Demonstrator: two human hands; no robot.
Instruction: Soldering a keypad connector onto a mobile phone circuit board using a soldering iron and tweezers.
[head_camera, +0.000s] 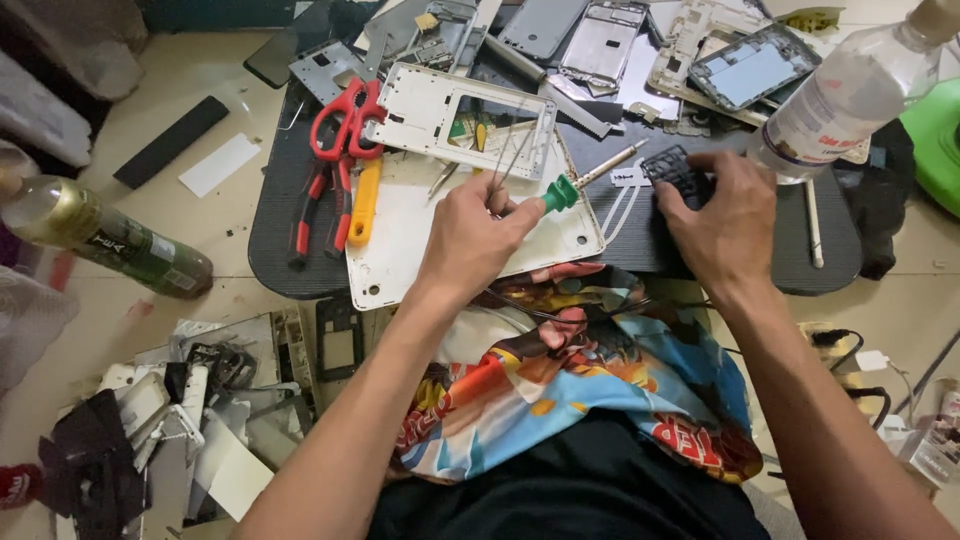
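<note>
My left hand (470, 238) is closed around a green-handled screwdriver (585, 177) whose metal shaft points up and to the right, over a white phone back plate (400, 250) on the dark work mat (280, 230). Thin tweezers (510, 150) lie just beyond its fingers. My right hand (715, 215) presses down on a small black keypad part (672, 165) at the mat's right side, fingers curled over it. A white phone frame (440, 105) lies above the back plate.
Red scissors (345, 120), red-handled pliers (320, 205) and a yellow tool (363, 203) lie left on the mat. Phone shells and a screen (750, 70) crowd the far edge. A clear bottle (850, 95) stands right, a green bottle (100, 235) lies left, scrap parts (200, 400) on the floor.
</note>
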